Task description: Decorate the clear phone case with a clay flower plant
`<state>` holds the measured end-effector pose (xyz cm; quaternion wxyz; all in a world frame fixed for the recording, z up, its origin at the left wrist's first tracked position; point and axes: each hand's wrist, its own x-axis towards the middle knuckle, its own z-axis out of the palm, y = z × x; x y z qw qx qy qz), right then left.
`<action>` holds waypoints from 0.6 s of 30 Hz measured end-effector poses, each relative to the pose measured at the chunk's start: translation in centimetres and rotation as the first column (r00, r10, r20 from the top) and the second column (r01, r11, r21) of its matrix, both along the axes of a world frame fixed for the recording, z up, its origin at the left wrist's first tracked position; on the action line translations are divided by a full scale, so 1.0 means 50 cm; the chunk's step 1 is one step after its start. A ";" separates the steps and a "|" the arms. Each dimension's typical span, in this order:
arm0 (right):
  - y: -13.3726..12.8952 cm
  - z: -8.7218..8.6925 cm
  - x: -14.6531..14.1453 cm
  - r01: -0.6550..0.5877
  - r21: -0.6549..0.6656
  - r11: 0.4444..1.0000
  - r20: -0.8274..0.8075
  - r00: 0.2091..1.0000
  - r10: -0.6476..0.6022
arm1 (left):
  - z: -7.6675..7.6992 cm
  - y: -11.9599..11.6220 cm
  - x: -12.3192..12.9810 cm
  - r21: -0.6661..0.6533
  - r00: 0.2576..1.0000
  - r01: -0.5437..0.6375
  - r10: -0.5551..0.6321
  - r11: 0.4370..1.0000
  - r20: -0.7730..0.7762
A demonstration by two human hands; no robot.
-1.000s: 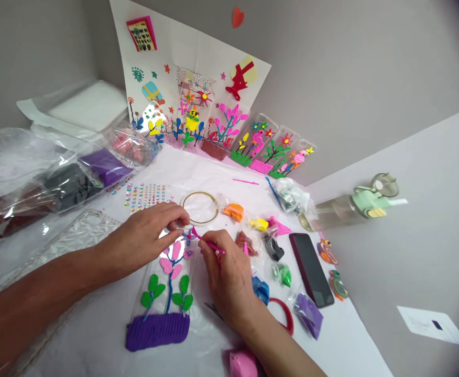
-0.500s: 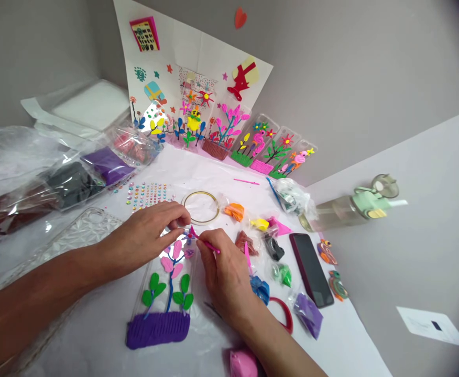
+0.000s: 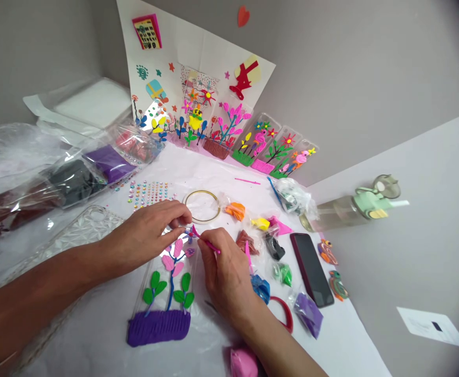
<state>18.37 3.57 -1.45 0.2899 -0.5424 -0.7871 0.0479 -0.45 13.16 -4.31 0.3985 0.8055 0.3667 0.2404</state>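
A clear phone case [image 3: 159,262] decorated with clay lies on the table, with a purple clay base [image 3: 159,328], green leaves [image 3: 185,282] and pink petals [image 3: 177,268]. At its top end my left hand [image 3: 151,230] is curled, thumb and fingers around the edge; the exact contact is partly hidden. My right hand [image 3: 225,272] pinches a thin pink modelling tool [image 3: 212,247]. The tool's tip touches a small blue and red clay flower [image 3: 190,235] near the top of the case.
Bagged clay lies to the right, including orange [image 3: 235,210] and purple [image 3: 308,313], beside a phone [image 3: 312,269]. A gold ring [image 3: 217,209] and gem stickers [image 3: 149,193] are beyond my hands. Finished cases [image 3: 255,140] lean at the back. A bottle [image 3: 331,213] stands right.
Both hands keep nearly the same place and grip. The tool's tip stays at the flower. The whole view has shifted very slightly.
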 end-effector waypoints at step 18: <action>0.001 0.001 -0.002 0.008 -0.048 0.999 -0.021 1.000 -0.009 | 0.002 -0.004 0.001 0.011 1.000 -0.010 0.010 1.000 0.005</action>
